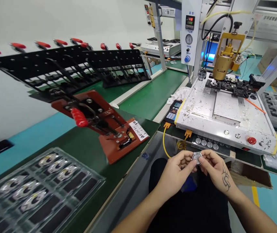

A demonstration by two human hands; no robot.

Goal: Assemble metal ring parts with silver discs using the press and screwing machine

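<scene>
A small round silver watch case (197, 156) is held up over my lap between both hands. My left hand (177, 173) pinches its left side with thumb and fingers. Opposite it, my right hand (213, 168) grips the right edge, its thumb lying on the face. Part of the case is covered by the fingertips. Nearest beyond my hands is a dispensing machine (201, 111) with a gold cylinder head (223, 63) above a black fixture (235, 86). Several round silver discs (203, 142) lie in a dark tray under the machine's front edge.
On the left bench, a clear plastic tray (93, 186) holds several silver watch parts (66, 173). Behind it stands a red-brown clamp fixture (108, 136) with a red handle (79, 117). Black clamp racks (43, 66) tilt farther back. A keypad controller (174, 111) and yellow cable (164, 142) sit beside the machine.
</scene>
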